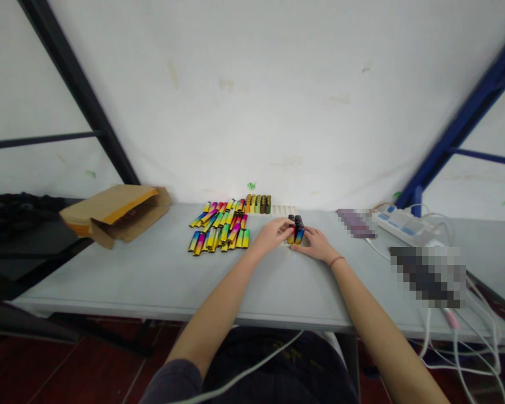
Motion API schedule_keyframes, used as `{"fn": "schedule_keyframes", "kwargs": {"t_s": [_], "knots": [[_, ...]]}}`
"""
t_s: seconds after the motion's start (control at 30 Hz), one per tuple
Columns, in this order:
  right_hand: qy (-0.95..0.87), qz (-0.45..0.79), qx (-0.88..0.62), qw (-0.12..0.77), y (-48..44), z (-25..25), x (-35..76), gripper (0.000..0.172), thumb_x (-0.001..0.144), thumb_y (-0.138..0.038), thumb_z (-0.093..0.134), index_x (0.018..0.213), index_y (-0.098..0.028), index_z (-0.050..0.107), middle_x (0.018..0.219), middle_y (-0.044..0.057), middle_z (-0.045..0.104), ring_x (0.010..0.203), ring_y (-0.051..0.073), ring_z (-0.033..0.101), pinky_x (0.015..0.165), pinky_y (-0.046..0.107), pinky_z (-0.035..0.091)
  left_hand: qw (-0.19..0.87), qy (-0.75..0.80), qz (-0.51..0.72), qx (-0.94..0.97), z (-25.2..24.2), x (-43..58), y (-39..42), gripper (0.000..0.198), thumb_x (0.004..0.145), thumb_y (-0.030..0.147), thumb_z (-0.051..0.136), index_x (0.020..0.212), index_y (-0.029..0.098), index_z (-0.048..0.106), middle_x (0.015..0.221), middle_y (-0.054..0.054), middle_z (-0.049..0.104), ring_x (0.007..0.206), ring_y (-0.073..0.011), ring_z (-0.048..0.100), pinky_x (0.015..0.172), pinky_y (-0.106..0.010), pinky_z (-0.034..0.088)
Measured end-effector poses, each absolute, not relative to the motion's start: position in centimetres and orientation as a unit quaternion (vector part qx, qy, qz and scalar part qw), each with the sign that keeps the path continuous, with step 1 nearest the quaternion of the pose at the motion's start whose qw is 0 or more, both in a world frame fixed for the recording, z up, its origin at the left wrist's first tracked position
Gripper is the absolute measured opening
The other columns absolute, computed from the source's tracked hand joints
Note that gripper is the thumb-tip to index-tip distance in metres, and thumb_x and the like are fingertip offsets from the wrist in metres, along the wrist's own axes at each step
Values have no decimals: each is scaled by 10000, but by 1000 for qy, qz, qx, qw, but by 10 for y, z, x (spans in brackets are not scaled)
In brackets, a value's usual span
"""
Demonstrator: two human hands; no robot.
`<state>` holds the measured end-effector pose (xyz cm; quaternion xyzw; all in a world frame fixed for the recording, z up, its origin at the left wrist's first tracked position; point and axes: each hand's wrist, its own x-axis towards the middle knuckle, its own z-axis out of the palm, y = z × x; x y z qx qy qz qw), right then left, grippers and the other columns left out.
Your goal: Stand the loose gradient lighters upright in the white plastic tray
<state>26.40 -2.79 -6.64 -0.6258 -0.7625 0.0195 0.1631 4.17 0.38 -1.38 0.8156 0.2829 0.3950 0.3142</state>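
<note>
A small cluster of upright lighters with black tops and shiny rainbow bodies stands between my two hands. My left hand curls its fingers against the cluster's left side and top. From the right, my right hand presses its thumb and fingers to the same lighters, low down. Left of my hands lies a loose pile of shiny lighters in yellow, pink, green and blue. Behind, at the wall, a block of upright pieces with gold-coloured tops stands in rows, beside a white holed tray.
An open brown paper bag lies on the left of the grey table. At right are a white power strip, white cables and two pixelated items. A white wall rises behind; dark and blue frame posts flank it.
</note>
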Motion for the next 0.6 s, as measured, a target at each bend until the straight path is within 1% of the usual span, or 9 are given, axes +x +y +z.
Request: {"fn": "schedule_keyframes", "kwargs": {"t_s": [0.23,0.37,0.43,0.47,0.53,0.6], "knots": [[-766,14,-619,173,-27,-68,265,789,839,-767,620,1379,-192,624,1491,176,575,1393,370,514,1162,508,407,258,254,375,853,-17,39,9,213,950,279,585,1118,205,692,1126,-80,721,1027,-210,671,956,-344,542],[-765,15,-620,172,-27,-68,264,807,842,-772,613,1403,-192,606,1494,171,575,1397,370,510,1161,511,408,242,253,345,871,-17,41,7,220,941,267,603,1127,194,695,1035,-59,730,949,-193,678,916,-323,540],[-765,16,-620,172,-27,-68,264,807,843,-771,613,1409,-196,602,1491,170,578,1397,374,509,1157,519,410,228,269,330,875,-12,40,4,261,933,288,623,1171,205,691,1026,-51,734,908,-187,677,887,-311,537],[-766,16,-619,172,-27,-68,264,803,845,-771,611,1409,-200,603,1490,169,579,1397,374,510,1156,518,412,214,293,324,873,-7,38,3,290,932,307,631,1200,212,687,1026,-51,738,898,-190,676,881,-313,532],[-767,15,-617,173,-28,-67,264,792,848,-772,606,1403,-207,611,1490,168,578,1396,374,510,1155,514,414,164,393,317,847,4,29,1,315,956,337,598,1235,218,684,1037,-67,748,927,-216,677,899,-342,513],[-768,15,-618,170,-28,-66,264,791,850,-776,598,1395,-204,619,1491,172,576,1396,373,510,1158,509,414,88,541,306,779,16,14,1,307,1000,316,494,1179,209,719,1079,-112,751,1051,-275,661,947,-403,480]]}}
